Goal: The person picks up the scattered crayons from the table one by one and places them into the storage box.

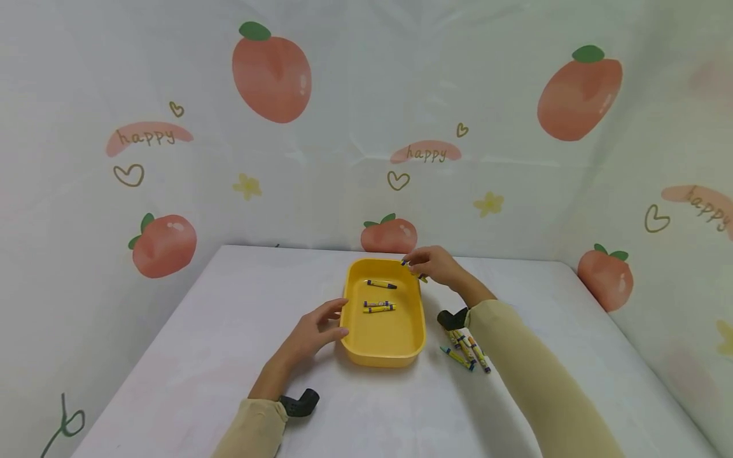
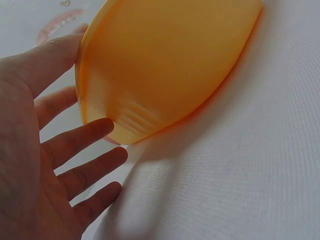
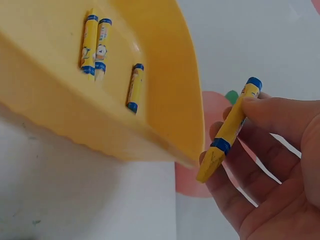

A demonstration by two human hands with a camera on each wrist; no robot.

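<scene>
A yellow crayon (image 3: 232, 122) with blue bands is pinched between the thumb and fingers of my right hand (image 1: 435, 266), over the far right corner of a yellow tray (image 1: 380, 354). In the right wrist view its yellow tip points down, past the fingers. Three crayons lie inside the tray: a dark-tipped crayon (image 1: 381, 284) farther back and two side by side, one being a yellow crayon (image 1: 379, 309), near the middle. My left hand (image 1: 312, 327) is at the tray's left side, its fingers spread and relaxed against the rim (image 2: 80, 75).
Several loose crayons (image 1: 466, 350) lie in a group on the white table (image 1: 275, 286), right of the tray and partly under the right forearm. A white cloth backdrop (image 1: 355, 83) printed with fruit stands behind the table and along its sides.
</scene>
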